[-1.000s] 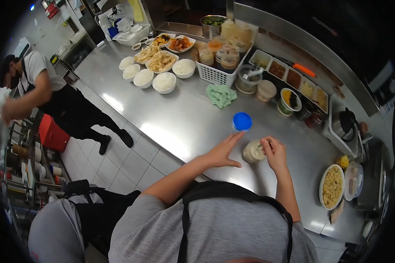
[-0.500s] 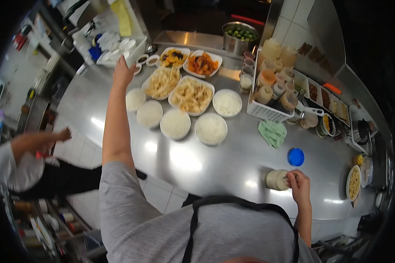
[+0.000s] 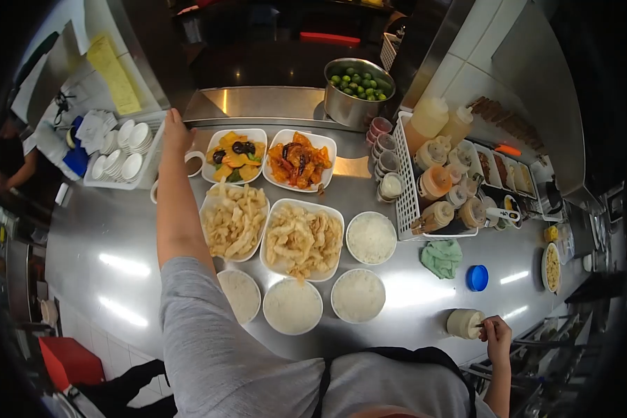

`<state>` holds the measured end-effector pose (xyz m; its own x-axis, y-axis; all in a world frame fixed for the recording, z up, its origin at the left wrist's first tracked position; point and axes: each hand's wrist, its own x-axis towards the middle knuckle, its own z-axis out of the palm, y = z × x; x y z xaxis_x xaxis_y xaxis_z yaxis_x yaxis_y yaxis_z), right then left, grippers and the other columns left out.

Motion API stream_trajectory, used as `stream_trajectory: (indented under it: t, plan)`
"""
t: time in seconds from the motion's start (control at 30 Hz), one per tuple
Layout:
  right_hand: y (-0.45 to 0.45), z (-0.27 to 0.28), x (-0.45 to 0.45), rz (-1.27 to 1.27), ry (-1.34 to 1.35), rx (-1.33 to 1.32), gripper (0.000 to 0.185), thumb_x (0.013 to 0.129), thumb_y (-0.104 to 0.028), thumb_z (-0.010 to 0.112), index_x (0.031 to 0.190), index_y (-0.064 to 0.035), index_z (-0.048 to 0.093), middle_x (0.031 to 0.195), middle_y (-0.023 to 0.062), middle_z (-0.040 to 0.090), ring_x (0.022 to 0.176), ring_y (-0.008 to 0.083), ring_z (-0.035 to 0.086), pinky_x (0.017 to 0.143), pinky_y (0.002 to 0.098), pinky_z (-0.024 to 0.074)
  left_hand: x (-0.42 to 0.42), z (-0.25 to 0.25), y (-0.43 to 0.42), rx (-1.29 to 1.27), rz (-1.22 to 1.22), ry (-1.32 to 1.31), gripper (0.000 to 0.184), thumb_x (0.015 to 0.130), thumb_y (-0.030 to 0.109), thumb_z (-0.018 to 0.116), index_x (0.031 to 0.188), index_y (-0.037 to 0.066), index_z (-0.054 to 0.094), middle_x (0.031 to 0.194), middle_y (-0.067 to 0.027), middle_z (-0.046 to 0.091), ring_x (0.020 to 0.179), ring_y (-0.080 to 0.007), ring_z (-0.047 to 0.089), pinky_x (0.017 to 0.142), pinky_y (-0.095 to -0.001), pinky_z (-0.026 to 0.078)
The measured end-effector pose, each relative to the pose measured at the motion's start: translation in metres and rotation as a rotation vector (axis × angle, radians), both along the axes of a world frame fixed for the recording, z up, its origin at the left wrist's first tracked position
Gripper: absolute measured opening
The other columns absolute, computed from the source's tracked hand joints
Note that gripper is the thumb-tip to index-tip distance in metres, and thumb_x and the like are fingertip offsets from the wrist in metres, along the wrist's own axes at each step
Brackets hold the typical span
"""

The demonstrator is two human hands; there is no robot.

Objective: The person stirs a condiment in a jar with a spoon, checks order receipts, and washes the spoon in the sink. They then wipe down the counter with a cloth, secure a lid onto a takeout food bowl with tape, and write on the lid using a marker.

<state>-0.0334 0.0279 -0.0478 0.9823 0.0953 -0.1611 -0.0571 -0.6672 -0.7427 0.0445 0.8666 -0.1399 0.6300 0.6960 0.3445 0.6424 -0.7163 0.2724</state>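
Note:
My left arm stretches over the counter's left side. My left hand (image 3: 177,134) is beside the white bin (image 3: 155,155) and close to a small sauce dish (image 3: 194,164); its fingers are partly hidden, so whether it holds anything does not show. At the lower right, my right hand (image 3: 496,331) is closed on a thin utensil handle at the mouth of a tilted jar (image 3: 462,323) with pale contents. A round blue lid (image 3: 477,278) lies beyond the jar. Near my left forearm stand two dishes of pale fried strips (image 3: 304,237) (image 3: 235,221).
Several rice bowls (image 3: 292,306) line the near side. Vegetable (image 3: 238,155) and orange-sauced (image 3: 299,161) dishes stand behind. A pot of green limes (image 3: 359,94), a basket of sauce bottles (image 3: 405,188), stacked cups (image 3: 389,164) and a green cloth (image 3: 441,258) stand or lie further right.
The view has shifted closer to the food and leftward. My left hand has reached in alongside the bin's right edge. My right hand stays at the jar. The other person at left has moved away.

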Motion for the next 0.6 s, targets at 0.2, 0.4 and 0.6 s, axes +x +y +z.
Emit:
stream_trajectory:
  t: [0.2, 0.4, 0.6]
  plan:
    - [0.015, 0.009, -0.001, -0.064, 0.029, -0.048, 0.017, 0.089, -0.011, 0.051, 0.078, 0.0009, 0.056, 0.06, 0.0031, 0.054, 0.051, 0.0075, 0.05, 0.047, 0.0209, 0.0408, 0.012, -0.022, 0.007, 0.121, 0.111, 0.432, 0.077, 0.076, 0.036, 0.062, 0.133, -0.001, 0.026, 0.139, -0.0157, 0.029, 0.131, -0.0305, 0.022, 0.1, -0.0516, 0.028]
    - [0.021, 0.014, 0.005, -0.064, 0.042, -0.114, 0.017, 0.088, -0.01, 0.051, 0.079, 0.0024, 0.057, 0.06, 0.0047, 0.056, 0.053, 0.0091, 0.053, 0.05, 0.0229, 0.0438, 0.027, -0.059, 0.059, 0.116, 0.033, 0.637, 0.081, 0.076, 0.035, 0.062, 0.132, -0.007, 0.022, 0.137, -0.0235, 0.028, 0.129, -0.0347, 0.023, 0.102, -0.0487, 0.027]
    - [0.017, 0.015, 0.005, -0.052, 0.038, -0.16, 0.017, 0.087, -0.013, 0.052, 0.078, 0.0012, 0.058, 0.06, 0.0057, 0.057, 0.053, 0.0099, 0.054, 0.051, 0.0239, 0.0443, 0.015, -0.092, 0.101, -0.07, -0.107, 0.166, 0.095, 0.06, 0.026, 0.075, 0.131, -0.008, 0.021, 0.133, -0.0267, 0.03, 0.125, -0.0383, 0.027, 0.105, -0.0398, 0.025]
